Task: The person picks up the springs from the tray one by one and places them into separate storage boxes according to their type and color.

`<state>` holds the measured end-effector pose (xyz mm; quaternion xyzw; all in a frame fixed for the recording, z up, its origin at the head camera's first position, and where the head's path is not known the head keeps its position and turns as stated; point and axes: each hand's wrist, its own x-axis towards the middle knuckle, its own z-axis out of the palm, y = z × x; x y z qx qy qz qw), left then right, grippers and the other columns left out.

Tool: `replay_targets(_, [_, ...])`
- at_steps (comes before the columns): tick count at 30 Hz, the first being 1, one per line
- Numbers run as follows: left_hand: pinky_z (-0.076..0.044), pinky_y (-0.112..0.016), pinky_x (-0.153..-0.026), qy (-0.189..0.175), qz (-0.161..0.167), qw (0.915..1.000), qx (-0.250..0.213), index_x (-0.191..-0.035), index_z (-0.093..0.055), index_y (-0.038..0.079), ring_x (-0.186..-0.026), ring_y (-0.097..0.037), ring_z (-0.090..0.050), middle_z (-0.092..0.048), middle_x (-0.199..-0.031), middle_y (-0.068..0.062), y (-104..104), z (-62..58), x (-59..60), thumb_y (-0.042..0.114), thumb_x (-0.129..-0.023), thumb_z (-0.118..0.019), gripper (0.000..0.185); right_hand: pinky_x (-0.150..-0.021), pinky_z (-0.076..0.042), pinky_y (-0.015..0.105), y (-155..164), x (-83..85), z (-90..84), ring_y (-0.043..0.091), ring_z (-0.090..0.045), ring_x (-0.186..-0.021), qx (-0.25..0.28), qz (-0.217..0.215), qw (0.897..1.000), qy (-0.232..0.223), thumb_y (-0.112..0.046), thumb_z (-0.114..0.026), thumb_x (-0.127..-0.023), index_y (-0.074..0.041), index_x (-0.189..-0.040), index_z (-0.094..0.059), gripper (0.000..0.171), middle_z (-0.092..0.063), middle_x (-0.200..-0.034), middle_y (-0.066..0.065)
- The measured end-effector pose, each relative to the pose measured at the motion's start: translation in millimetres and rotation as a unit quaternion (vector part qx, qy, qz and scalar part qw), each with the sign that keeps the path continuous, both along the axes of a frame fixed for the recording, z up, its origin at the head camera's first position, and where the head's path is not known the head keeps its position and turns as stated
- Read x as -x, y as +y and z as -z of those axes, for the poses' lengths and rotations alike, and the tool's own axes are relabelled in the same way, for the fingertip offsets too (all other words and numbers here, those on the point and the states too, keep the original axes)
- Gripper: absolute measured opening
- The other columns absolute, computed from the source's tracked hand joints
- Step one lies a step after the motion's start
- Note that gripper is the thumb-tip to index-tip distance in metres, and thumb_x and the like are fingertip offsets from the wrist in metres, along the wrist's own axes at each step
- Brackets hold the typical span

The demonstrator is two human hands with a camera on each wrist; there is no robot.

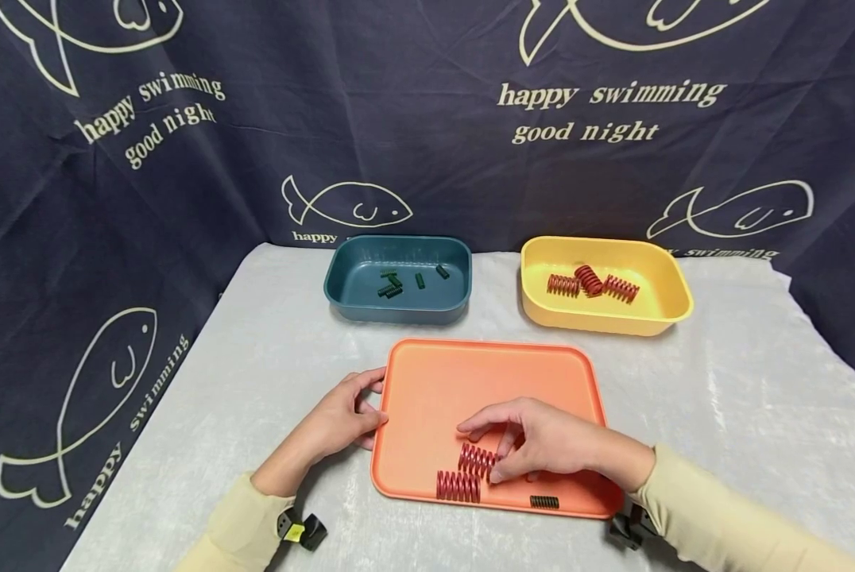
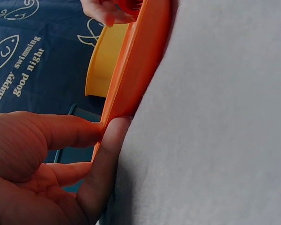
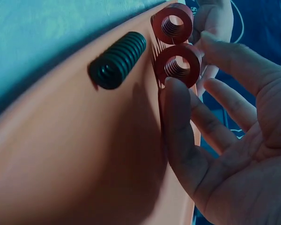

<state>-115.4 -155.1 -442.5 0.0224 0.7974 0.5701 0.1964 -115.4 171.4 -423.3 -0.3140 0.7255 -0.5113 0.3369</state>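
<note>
An orange tray (image 1: 427,389) lies on the table. At its left edge, my left hand (image 1: 338,417) grips the rim, with the thumb over it and other fingers against the outer side. Two red coil springs lie side by side near the tray's front edge. My right hand (image 1: 542,441) is over the farther red spring (image 1: 474,458), its thumb at the right end and its index finger stretched above the coil. Nearer the front lies the other red spring (image 1: 458,486). A small dark green spring (image 3: 117,61) rests to the right of them, close to the front rim.
Behind the tray stand a blue bin (image 1: 399,311) with several small green springs and a yellow bin (image 1: 606,318) with three red springs. A dark curtain (image 1: 463,159) with fish prints hangs behind the white-covered table (image 1: 270,318).
</note>
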Motion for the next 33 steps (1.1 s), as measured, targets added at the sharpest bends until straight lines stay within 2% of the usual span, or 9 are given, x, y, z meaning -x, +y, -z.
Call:
replay_targets(4, [-0.061,-0.041,-0.057,-0.001,-0.001,1.0,0.0,-0.155,-0.044,0.003,-0.076,-0.02,-0.065,-0.048,-0.131,-0.018,0,-1.4,-0.8,-0.012,-0.091,-0.068,0.069,-0.057,-0.052,0.021,-3,-3.3,-3.0,0.014,-0.064,-0.07,-0.024,0.008,1.0,0.011,-0.002,-0.084,-0.083,-0.009,-0.133,-0.069,0.053,-0.073,-0.12,0.003])
replay_targets(9, [-0.061,-0.041,-0.056,-0.001,-0.002,1.0,0.0,-0.154,-0.044,0.003,-0.075,-0.02,-0.065,-0.048,-0.131,-0.018,1,-2.1,-1.2,-0.012,-0.091,-0.067,0.069,-0.045,-0.048,0.022,-6,-4.6,-7.2,0.012,-0.059,-0.058,-0.056,0.02,0.998,0.003,0.006,-0.077,-0.081,-0.015,-0.13,-0.073,0.053,-0.072,-0.105,0.004])
replay_targets(11, [-0.061,-0.041,-0.056,-0.001,-0.002,1.0,-0.003,-0.154,-0.044,0.002,-0.075,-0.02,-0.065,-0.047,-0.131,-0.018,1,-2.1,-0.8,-0.013,-0.091,-0.067,0.069,-0.043,-0.047,0.023,-7,-4.7,-8.7,0.013,-0.057,-0.055,-0.064,0.024,0.998,-0.006,0.009,-0.074,-0.08,-0.017,-0.129,-0.074,0.055,-0.072,-0.104,0.003])
replay_targets(18, [-0.061,-0.042,-0.057,-0.002,-0.005,1.0,0.002,-0.154,-0.044,0.003,-0.076,-0.02,-0.064,-0.048,-0.131,-0.017,0,-2.5,-1.2,-0.011,-0.09,-0.068,0.07,-0.042,-0.048,0.026,-5,-4.1,-16.8,0.018,-0.057,-0.051,-0.065,0.043,0.995,-0.056,0.015,-0.066,-0.077,-0.012,-0.124,-0.076,0.055,-0.074,-0.103,0.01])
replay_targets(26, [-0.061,-0.041,-0.056,0.0,-0.007,0.9999,0.008,-0.154,-0.044,0.004,-0.076,-0.02,-0.064,-0.048,-0.131,-0.017,1,-2.4,-1.9,-0.011,-0.091,-0.068,0.069,-0.045,-0.051,0.026,6,3.3,-21.6,0.019,-0.062,-0.057,-0.064,0.053,0.993,-0.08,0.014,-0.064,-0.079,-0.007,-0.12,-0.076,0.047,-0.073,-0.1,0.016])
replay_targets(33, [-0.061,-0.041,-0.057,0.002,-0.006,1.0,0.004,-0.154,-0.044,0.004,-0.077,-0.02,-0.065,-0.048,-0.131,-0.017,1,-1.5,-2.3,-0.012,-0.091,-0.067,0.069,-0.046,-0.052,0.025,18,12.3,-23.4,0.022,-0.067,-0.061,-0.056,0.075,0.99,-0.102,0.013,-0.063,-0.081,-0.001,-0.121,-0.074,0.045,-0.073,-0.105,0.019])
